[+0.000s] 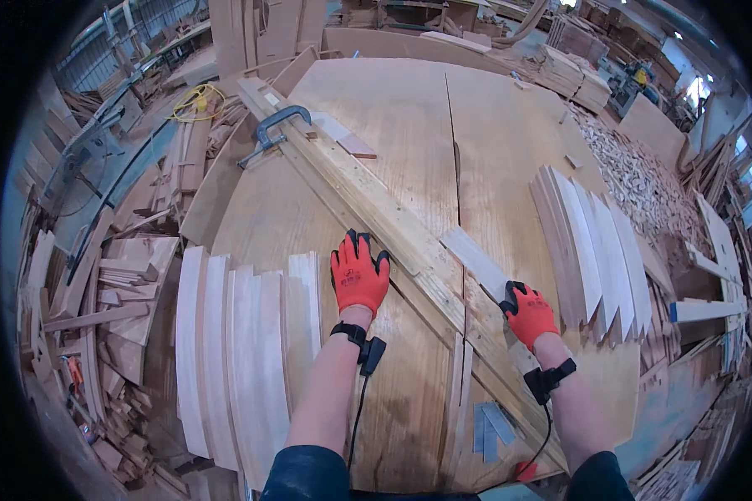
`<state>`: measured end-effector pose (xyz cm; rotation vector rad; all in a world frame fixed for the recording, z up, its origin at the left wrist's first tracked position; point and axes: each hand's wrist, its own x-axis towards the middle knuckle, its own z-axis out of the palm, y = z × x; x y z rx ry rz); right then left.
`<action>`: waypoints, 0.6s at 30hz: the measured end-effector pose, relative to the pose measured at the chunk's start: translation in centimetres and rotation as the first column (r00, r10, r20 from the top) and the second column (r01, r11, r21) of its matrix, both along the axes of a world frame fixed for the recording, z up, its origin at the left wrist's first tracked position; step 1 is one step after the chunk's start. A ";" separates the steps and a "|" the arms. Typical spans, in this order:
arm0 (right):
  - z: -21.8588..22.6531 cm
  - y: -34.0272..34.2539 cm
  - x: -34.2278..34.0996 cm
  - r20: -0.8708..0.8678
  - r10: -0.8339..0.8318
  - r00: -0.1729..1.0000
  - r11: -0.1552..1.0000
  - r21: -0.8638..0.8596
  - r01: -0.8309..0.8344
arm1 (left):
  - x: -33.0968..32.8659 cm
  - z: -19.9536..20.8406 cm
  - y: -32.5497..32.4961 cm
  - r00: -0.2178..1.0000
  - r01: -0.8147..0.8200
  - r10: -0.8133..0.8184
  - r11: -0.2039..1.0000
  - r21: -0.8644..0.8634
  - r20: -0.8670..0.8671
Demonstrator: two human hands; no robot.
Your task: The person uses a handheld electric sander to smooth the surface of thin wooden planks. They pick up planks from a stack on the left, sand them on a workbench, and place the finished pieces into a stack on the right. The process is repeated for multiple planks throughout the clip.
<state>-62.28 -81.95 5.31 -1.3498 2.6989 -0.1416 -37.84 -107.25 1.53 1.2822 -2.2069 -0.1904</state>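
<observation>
Red work gloves with black fingertips cover both hands. My left hand (360, 275) lies flat with its fingers apart, fingertips at the near edge of a long wooden beam (368, 196) that runs diagonally over the table. My right hand (530, 316) is closed on the near end of a short pale board (479, 260), which lies against the beam's right side. A blue-grey C-clamp (269, 132) grips the beam's far end. Curved pale wood pieces (255, 359) stand side by side left of my left arm, and more curved pieces (597, 250) sit to the right.
The wide wooden tabletop (393, 100) has a dark gap along its middle. Small grey strips (491, 430) lie near its front edge. A yellow cord (199, 102) rests on scrap at the left. Wood offcuts (643, 179) are heaped on the right.
</observation>
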 end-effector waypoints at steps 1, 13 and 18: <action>-0.2 -0.3 0.2 -0.014 -0.023 1.000 1.000 0.009 0.023 | -0.1 -0.1 -0.3 1.000 0.009 -0.010 1.000 -0.006 -0.012; -0.8 -0.9 0.5 -0.061 -0.063 0.996 0.998 0.002 0.063 | -0.5 -2.2 -0.7 1.000 -0.008 0.007 0.998 -0.058 -0.029; -0.4 -0.8 0.3 -0.031 -0.063 0.998 0.998 -0.017 0.062 | -0.7 -2.5 -0.7 0.998 -0.015 0.008 0.995 -0.099 -0.067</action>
